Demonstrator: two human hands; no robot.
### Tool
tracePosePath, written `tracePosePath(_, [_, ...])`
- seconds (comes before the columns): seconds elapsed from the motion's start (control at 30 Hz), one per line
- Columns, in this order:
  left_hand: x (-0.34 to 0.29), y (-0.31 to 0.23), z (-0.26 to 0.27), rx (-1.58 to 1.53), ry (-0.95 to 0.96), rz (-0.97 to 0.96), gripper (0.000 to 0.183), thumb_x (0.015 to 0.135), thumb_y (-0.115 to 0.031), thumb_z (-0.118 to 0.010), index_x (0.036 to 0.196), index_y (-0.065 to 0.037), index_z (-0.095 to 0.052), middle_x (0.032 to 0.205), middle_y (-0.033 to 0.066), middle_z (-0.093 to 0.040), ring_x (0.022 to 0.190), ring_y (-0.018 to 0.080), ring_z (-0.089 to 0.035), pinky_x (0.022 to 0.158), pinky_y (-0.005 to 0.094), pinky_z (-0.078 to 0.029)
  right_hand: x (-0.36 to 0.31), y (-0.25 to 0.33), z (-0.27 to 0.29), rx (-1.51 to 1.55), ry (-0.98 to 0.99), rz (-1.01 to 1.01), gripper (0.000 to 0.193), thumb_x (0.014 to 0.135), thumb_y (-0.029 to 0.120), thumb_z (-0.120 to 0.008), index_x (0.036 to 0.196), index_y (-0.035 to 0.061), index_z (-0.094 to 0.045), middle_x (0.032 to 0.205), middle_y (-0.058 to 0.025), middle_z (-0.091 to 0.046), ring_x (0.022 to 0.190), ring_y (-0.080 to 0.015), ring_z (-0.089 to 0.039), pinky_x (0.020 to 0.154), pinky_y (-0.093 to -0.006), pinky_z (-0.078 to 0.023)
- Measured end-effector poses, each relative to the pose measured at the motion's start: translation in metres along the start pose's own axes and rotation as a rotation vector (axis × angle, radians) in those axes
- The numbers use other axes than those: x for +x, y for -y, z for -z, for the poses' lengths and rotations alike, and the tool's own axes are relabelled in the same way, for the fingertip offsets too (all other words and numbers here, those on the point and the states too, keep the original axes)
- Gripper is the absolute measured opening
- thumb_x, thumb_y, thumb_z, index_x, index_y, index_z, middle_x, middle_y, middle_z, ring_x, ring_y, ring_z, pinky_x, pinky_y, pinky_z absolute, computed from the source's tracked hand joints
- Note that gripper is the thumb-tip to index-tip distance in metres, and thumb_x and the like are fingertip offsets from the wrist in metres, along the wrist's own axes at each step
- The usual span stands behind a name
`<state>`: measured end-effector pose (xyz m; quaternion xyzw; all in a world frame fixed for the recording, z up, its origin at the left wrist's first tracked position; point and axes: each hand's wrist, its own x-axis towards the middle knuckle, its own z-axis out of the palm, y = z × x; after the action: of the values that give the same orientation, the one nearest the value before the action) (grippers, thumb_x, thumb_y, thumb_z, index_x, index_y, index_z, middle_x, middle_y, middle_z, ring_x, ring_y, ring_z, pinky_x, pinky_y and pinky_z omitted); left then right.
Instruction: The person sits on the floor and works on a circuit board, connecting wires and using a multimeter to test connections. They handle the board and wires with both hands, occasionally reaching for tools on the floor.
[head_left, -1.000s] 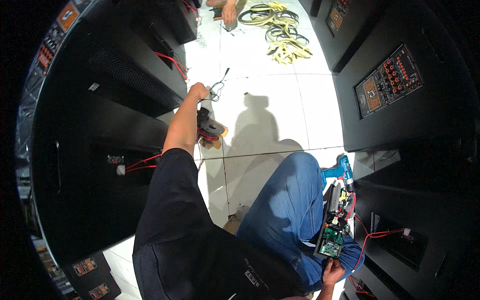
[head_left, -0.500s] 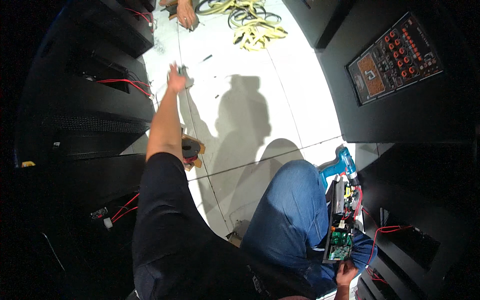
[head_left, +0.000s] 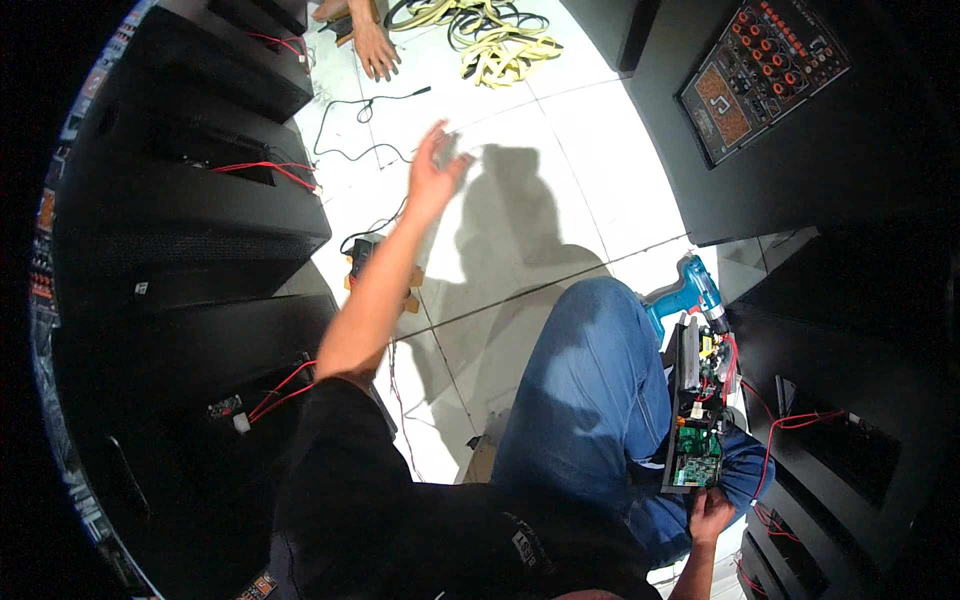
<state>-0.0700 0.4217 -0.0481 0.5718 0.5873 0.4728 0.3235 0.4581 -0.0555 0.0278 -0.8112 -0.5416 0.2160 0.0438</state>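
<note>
My left hand (head_left: 436, 180) reaches out over the white floor, slightly blurred, its fingers apart with nothing seen in them. Nearest to it is a thin black cable (head_left: 330, 122), lying in loose curves on the tiles. My right hand (head_left: 711, 512) grips the lower end of an amplifier module (head_left: 698, 440) resting against my bent leg. Green circuit boards, red wires and a grey metal heatsink show on the module. Against its far end lies a blue cordless drill (head_left: 690, 292). The fingertips of my right hand are partly hidden by the module.
Black speaker cabinets (head_left: 230, 190) with red wires line the left. On the right stand more cabinets, one with a control panel (head_left: 765, 75). Another person's hand (head_left: 374, 48) is at the top, near a yellow-and-black cable pile (head_left: 505, 55). My left forearm partly covers a spool (head_left: 360, 255).
My left hand has moved right, away from the left cabinets. A black cable now lies stretched across the floor there. The other person's hand has spread its fingers. My right hand still holds the module.
</note>
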Motion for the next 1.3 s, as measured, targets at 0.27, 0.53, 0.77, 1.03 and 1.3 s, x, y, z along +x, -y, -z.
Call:
tracePosePath(0.27, [-0.216,-0.141,-0.088,0.068,0.419,0.011,0.058,0.080,-0.023,-0.070,0.133,-0.011,-0.049,0.142,0.0216,-0.040,0.133,0.0382,-0.038,0.110,0.0452,-0.031,-0.002,-0.008,-0.017,0.035,-0.176,0.094,0.032,0.085,0.018,-0.062,0.061,0.0017,-0.049,0.053,-0.0181,-0.047,0.046,-0.0336,-0.048,0.048,-0.0431,-0.035])
tracePosePath(0.53, [-0.251,-0.173,-0.111,0.594,0.367,-0.228,0.058,0.079,-0.028,-0.069,0.132,-0.014,-0.050,0.147,0.0255,-0.029,0.137,0.0446,-0.026,0.109,0.0576,-0.024,-0.006,0.001,-0.017,0.261,-0.297,0.131,0.022,0.084,0.016,-0.063,0.067,0.0023,-0.059,0.060,-0.0170,-0.058,0.051,-0.0330,-0.057,0.050,-0.0414,-0.042])
tracePosePath(0.77, [-0.257,-0.175,-0.113,0.561,0.342,-0.309,0.051,0.084,-0.019,-0.067,0.131,-0.008,-0.049,0.145,0.0279,-0.031,0.132,0.0440,-0.033,0.108,0.0486,-0.029,-0.006,0.007,0.004,0.354,-0.511,0.212,0.018,0.077,0.013,-0.069,0.068,0.0017,-0.059,0.068,-0.0131,-0.059,0.063,-0.0335,-0.058,0.060,-0.0407,-0.047])
tracePosePath(1.03, [-0.265,-0.171,-0.113,0.587,0.329,-0.347,0.052,0.084,-0.018,-0.066,0.132,-0.007,-0.048,0.145,0.0283,-0.030,0.135,0.0433,-0.031,0.110,0.0456,-0.027,0.028,0.017,0.000,0.289,-0.459,0.011,0.031,0.080,0.023,-0.066,0.099,-0.0013,-0.061,0.093,-0.0200,-0.060,0.094,-0.0369,-0.058,0.084,-0.0441,-0.048])
tracePosePath(1.3, [-0.335,-0.181,-0.197,-0.113,0.718,0.101,0.050,0.085,-0.016,-0.067,0.129,0.001,-0.051,0.126,0.0207,-0.054,0.120,0.0292,-0.052,0.103,0.0386,-0.037,0.099,-0.001,-0.007,0.482,-0.055,-0.225,0.063,0.087,0.052,-0.056,0.107,-0.0069,-0.061,0.108,-0.0306,-0.062,0.105,-0.0426,-0.060,0.093,-0.0477,-0.046])
